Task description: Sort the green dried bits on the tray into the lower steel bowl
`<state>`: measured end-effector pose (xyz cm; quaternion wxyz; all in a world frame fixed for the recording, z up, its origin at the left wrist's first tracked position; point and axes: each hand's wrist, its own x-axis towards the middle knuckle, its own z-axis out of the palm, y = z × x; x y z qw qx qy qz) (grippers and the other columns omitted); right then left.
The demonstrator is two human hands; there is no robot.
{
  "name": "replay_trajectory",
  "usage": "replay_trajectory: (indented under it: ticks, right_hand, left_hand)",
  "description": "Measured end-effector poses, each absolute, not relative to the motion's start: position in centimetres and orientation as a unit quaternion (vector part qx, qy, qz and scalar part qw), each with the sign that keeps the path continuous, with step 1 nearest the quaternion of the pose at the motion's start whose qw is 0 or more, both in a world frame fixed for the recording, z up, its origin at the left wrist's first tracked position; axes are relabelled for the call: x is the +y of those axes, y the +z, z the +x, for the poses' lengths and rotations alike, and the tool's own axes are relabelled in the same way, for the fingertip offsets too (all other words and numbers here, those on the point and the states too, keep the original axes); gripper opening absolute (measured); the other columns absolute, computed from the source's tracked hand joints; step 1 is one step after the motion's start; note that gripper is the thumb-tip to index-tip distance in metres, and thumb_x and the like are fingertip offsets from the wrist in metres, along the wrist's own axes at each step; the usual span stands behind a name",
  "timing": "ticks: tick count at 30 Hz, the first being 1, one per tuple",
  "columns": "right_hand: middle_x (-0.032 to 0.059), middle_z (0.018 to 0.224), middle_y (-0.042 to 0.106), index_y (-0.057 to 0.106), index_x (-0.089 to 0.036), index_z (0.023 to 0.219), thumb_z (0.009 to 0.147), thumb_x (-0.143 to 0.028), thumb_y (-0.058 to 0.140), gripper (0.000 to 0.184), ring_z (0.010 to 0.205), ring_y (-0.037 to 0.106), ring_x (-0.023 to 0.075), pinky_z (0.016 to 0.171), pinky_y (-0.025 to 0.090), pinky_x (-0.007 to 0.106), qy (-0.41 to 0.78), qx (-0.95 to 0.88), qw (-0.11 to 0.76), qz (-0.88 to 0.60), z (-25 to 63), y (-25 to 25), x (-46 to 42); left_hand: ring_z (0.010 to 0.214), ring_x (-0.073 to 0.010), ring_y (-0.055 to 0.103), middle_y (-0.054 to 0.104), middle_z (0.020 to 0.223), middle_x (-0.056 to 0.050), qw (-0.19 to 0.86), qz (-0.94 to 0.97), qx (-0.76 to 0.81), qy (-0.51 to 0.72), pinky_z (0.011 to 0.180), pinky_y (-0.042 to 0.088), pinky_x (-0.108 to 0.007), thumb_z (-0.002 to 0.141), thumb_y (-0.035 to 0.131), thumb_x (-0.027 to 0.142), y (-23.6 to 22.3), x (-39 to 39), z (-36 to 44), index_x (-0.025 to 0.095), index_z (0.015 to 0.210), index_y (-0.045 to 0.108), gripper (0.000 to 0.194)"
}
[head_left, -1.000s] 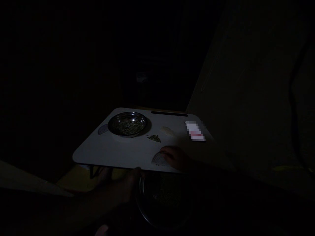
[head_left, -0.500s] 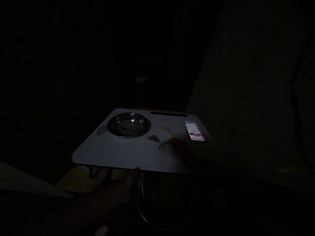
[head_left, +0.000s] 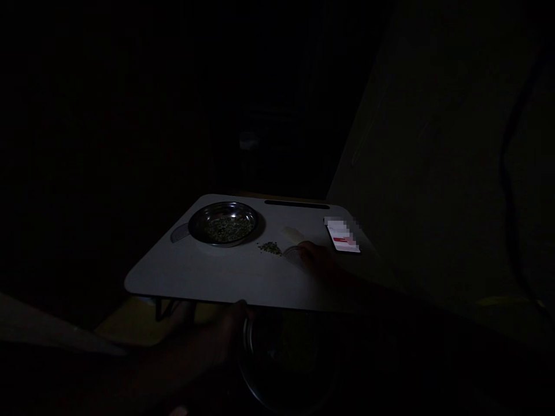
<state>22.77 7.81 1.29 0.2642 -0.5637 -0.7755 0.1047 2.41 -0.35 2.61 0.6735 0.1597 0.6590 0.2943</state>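
In the dim head view, my right hand (head_left: 318, 258) is closed on the edge of a clear half-round piece (head_left: 293, 254) that looks like a plastic protractor, held against the white tabletop (head_left: 208, 277). Just left of it lies a small pile of green grains (head_left: 270, 248). Below the front edge of the table, my left hand (head_left: 229, 326) grips the left rim of a large metal bowl (head_left: 255, 390). Greenish contents show faintly inside that bowl. Darkness hides most of the left fingers.
A shallow steel bowl (head_left: 223, 224) of grains stands at the table's back left. Beside it shows a grey half-round shape (head_left: 179, 233). A pale patch (head_left: 292, 234) lies behind the pile. A lit phone (head_left: 343, 236) rests at right, near a wall (head_left: 433, 173). A dark slot (head_left: 297, 204) runs along the back.
The clear half-round piece has shifted slightly back and turned in my right hand. My left hand and the large bowl stay nearly where they were. The view has tilted a little.
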Motion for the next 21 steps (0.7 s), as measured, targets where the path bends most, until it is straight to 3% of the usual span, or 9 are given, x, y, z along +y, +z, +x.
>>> replay_trajectory:
  ticks: [7,12,21]
  right_hand:
    - [0.0039,0.082,0.06,0.053,-0.017,0.088,0.076,-0.025,0.033,0.024,0.075,0.054,0.0137,0.064,0.039,0.023,0.109,-0.768,0.282,-0.565,22.7,1.0,7.8]
    - [0.0046,0.08,0.059,0.052,-0.016,0.088,0.076,-0.024,0.032,0.025,0.074,0.054,0.0142,0.063,0.038,0.023,0.1,-0.773,0.26,-0.57,22.7,1.3,7.8]
    - [0.006,0.089,0.056,0.052,-0.017,0.09,0.079,-0.026,0.031,0.026,0.082,0.05,0.0154,0.072,0.037,0.028,0.046,-0.822,0.217,-0.524,24.3,1.3,9.9]
  left_hand:
    - [0.047,-0.0178,0.053,0.056,0.054,-0.001,0.513,0.181,0.717,0.436,0.042,0.04,-0.028,0.048,0.058,0.018,1.8,-1.2,2.4,0.02,0.058,0.045,0.017]
    - [0.039,-0.0162,0.049,0.049,0.04,0.001,0.615,0.163,0.678,0.367,0.041,0.039,-0.028,0.053,0.052,0.016,1.3,-0.7,2.4,0.02,0.054,0.044,0.009]
    - [0.043,-0.0172,0.051,0.053,0.044,-0.001,0.623,0.151,0.687,0.342,0.047,0.041,-0.03,0.054,0.054,0.017,2.7,-0.7,2.3,0.019,0.051,0.046,0.009]
